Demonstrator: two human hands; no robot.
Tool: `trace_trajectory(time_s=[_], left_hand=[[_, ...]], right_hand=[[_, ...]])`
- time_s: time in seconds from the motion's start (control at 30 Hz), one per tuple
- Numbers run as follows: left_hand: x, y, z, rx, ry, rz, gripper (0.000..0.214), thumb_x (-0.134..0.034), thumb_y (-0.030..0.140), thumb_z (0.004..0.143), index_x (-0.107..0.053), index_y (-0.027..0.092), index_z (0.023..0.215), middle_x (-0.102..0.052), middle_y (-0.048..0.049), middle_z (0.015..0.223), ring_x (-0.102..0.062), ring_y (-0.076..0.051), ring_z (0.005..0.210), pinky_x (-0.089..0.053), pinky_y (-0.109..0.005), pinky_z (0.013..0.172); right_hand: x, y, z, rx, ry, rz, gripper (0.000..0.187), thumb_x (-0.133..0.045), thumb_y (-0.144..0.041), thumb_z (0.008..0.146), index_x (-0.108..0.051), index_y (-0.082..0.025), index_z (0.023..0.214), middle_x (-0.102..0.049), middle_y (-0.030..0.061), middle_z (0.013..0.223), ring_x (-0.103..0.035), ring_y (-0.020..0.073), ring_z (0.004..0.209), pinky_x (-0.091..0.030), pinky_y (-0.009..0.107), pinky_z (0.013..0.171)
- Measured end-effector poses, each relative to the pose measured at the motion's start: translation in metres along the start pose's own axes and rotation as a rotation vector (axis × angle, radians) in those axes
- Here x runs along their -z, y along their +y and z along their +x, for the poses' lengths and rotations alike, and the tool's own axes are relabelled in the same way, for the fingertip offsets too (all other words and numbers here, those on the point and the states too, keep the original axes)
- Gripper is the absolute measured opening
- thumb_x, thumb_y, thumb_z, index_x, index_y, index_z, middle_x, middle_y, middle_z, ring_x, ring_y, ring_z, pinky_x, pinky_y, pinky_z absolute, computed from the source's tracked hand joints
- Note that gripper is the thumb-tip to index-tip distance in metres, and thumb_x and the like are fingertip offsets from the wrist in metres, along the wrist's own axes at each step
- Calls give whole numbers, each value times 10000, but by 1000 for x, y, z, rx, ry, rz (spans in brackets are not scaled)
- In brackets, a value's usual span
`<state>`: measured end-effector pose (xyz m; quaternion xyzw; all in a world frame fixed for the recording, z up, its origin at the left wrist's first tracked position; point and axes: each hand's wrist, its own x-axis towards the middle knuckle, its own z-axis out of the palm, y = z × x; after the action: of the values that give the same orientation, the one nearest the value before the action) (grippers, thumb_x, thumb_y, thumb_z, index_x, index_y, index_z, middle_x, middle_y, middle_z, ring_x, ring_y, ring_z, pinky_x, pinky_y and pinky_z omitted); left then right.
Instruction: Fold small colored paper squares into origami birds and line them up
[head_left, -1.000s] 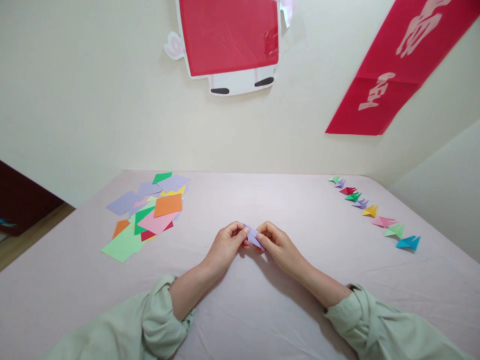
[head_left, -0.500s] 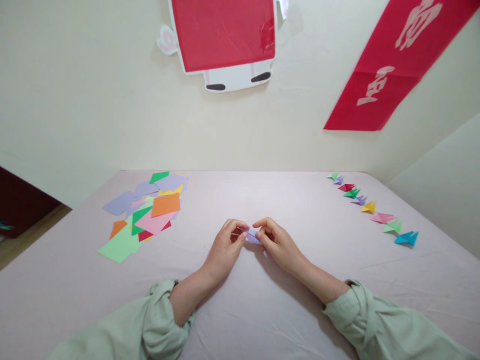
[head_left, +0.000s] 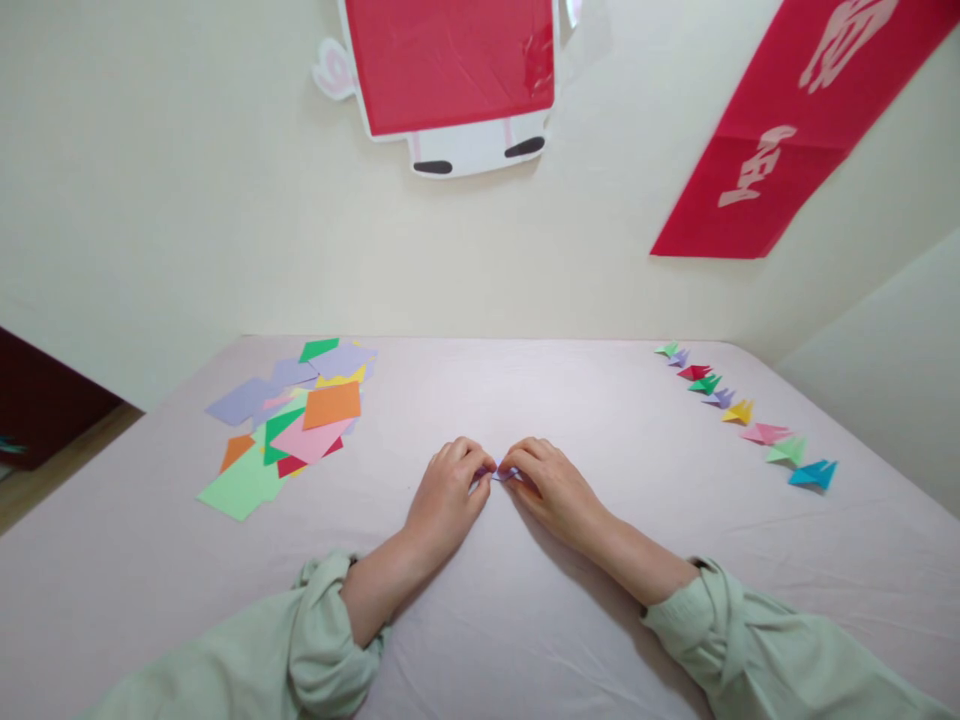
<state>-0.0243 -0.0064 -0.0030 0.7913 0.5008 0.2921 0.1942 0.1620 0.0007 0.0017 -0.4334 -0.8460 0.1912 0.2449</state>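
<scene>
— What lies around us?
— A heap of loose coloured squares (head_left: pixel 292 425) sits on the pale table (head_left: pixel 525 620) to our left, and a row of folded pieces (head_left: pixel 742 412) to our right. Both are well apart from our hands.
— And our grip?
— Our left hand (head_left: pixel 448 492) and right hand (head_left: pixel 551 485) meet mid-table, fingertips pinched closed on the small purple paper (head_left: pixel 501 472). Only a sliver shows between them.

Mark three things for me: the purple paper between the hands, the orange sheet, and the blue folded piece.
purple paper (head_left: pixel 501 473): head view, the sliver showing between the fingertips.
orange sheet (head_left: pixel 332 404): head view, its middle.
blue folded piece (head_left: pixel 814 473): head view, its middle.
</scene>
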Motion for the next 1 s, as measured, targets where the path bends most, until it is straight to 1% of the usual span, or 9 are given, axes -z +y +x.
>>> trace_trajectory(time_s=[0.13,0.23,0.4,0.5,0.57,0.77,1.0], left_hand=[[2,0,0,-25,-41,34,152,-604,131,829,-604,215,956,-595,-29,978,-534,-210,950,-429,-357,854],[2,-1,1,-27,-53,50,111,-590,138,848,-601,208,933,-603,-32,968,-535,-209,944,-431,-352,845],[2,-2,3,-25,-35,59,82,-551,146,879,-606,206,888,-605,-33,925,-540,-204,913,-429,-341,822],[3,-1,3,-17,-36,56,36,-585,199,879,-616,206,897,-604,-36,933,-539,-208,920,-429,-342,820],[3,0,2,-10,-41,54,43,-601,224,877,-621,206,911,-604,-39,948,-537,-211,934,-428,-344,825],[2,-1,3,-14,-31,52,36,-586,207,886,-619,206,898,-605,-36,939,-540,-206,927,-427,-341,825],[2,-1,3,-16,-22,46,42,-588,233,885,-621,212,899,-604,-38,933,-542,-209,924,-427,-338,818]], right_hand=[[-1,4,2,-12,6,-7,161,-569,-78,874,-628,-208,946,-614,57,965,-539,199,914,-422,329,805],[0,4,4,-19,5,-11,152,-561,-78,878,-629,-202,932,-611,60,954,-539,200,903,-425,329,801],[2,4,4,-14,12,5,193,-544,-47,864,-638,-202,927,-612,61,953,-541,199,904,-427,332,803],[2,5,5,-17,17,27,170,-547,-65,878,-642,-201,917,-613,60,944,-541,199,903,-426,333,804],[1,6,5,-20,20,36,149,-554,-83,887,-643,-199,911,-613,58,937,-540,198,901,-425,332,803],[-1,9,4,-16,34,52,168,-545,-70,883,-645,-202,910,-613,53,932,-540,196,904,-424,331,804],[0,9,4,-16,35,58,147,-560,-88,885,-647,-206,900,-610,51,925,-539,196,895,-422,330,794]])
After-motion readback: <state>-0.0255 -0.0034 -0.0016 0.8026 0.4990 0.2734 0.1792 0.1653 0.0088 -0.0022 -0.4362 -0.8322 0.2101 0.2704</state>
